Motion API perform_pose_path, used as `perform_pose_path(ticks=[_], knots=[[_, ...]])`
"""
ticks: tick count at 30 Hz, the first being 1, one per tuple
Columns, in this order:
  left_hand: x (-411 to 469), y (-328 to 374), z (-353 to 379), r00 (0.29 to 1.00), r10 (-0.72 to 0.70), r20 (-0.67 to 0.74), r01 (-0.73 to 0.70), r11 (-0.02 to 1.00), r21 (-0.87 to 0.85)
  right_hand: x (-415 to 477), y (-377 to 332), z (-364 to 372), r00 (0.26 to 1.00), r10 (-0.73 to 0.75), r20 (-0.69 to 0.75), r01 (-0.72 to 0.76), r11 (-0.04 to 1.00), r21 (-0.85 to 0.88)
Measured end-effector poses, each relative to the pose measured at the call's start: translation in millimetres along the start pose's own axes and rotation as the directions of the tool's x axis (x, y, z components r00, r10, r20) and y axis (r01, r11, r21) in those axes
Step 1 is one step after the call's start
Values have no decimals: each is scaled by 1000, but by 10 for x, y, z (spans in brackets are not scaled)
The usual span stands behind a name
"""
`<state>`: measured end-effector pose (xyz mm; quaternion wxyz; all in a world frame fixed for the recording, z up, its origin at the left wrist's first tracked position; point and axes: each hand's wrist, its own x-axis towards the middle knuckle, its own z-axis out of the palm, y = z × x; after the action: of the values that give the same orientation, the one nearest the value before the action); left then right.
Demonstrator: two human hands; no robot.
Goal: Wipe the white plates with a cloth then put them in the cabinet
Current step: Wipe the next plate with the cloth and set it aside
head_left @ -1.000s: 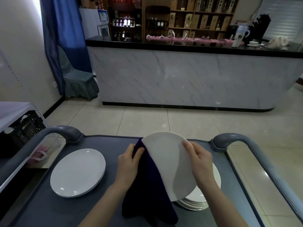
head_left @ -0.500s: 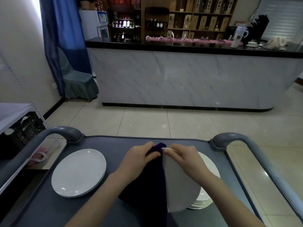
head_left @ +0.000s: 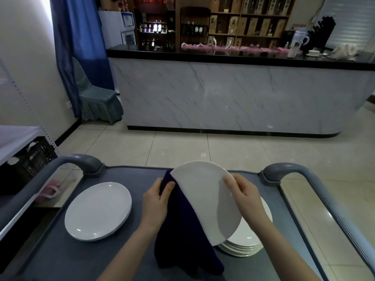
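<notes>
Centrally, tilted white plate (head_left: 205,199) pinched at right rim by right hand (head_left: 244,196); left hand (head_left: 155,203) grip clenched on dark cloth (head_left: 182,236); plate stack (head_left: 246,240) beneath; single plate (head_left: 98,210) left on surface (head_left: 60,258).

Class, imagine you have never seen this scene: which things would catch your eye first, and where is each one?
First, the white plate held tilted at the centre of the grey cart, with the right hand on its rim and the left hand pressing a dark cloth against it. A stack of plates sits under it to the right, and more plates lie on the left. Behind stretches a long marble counter.
</notes>
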<state>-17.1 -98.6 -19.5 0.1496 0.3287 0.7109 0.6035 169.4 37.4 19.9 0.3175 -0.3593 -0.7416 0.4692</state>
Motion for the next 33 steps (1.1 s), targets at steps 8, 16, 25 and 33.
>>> perform_pose_path(ticks=[8, 16, 25, 33], knots=[[129, 207, -9, 922, 242, 303, -308, 932, 191, 208, -214, 80, 925, -167, 342, 288, 894, -343], [99, 145, -68, 991, 137, 5, -137, 986, 93, 120, -63, 134, 989, -108, -102, 110, 994, 10], [46, 134, -125, 991, 123, 58, -126, 990, 58, 179, -72, 36, 986, -168, -25, 165, 984, -71], [196, 324, 0, 888, 246, 389, -372, 882, 290, 227, -197, 162, 905, -311, 292, 384, 892, -240]])
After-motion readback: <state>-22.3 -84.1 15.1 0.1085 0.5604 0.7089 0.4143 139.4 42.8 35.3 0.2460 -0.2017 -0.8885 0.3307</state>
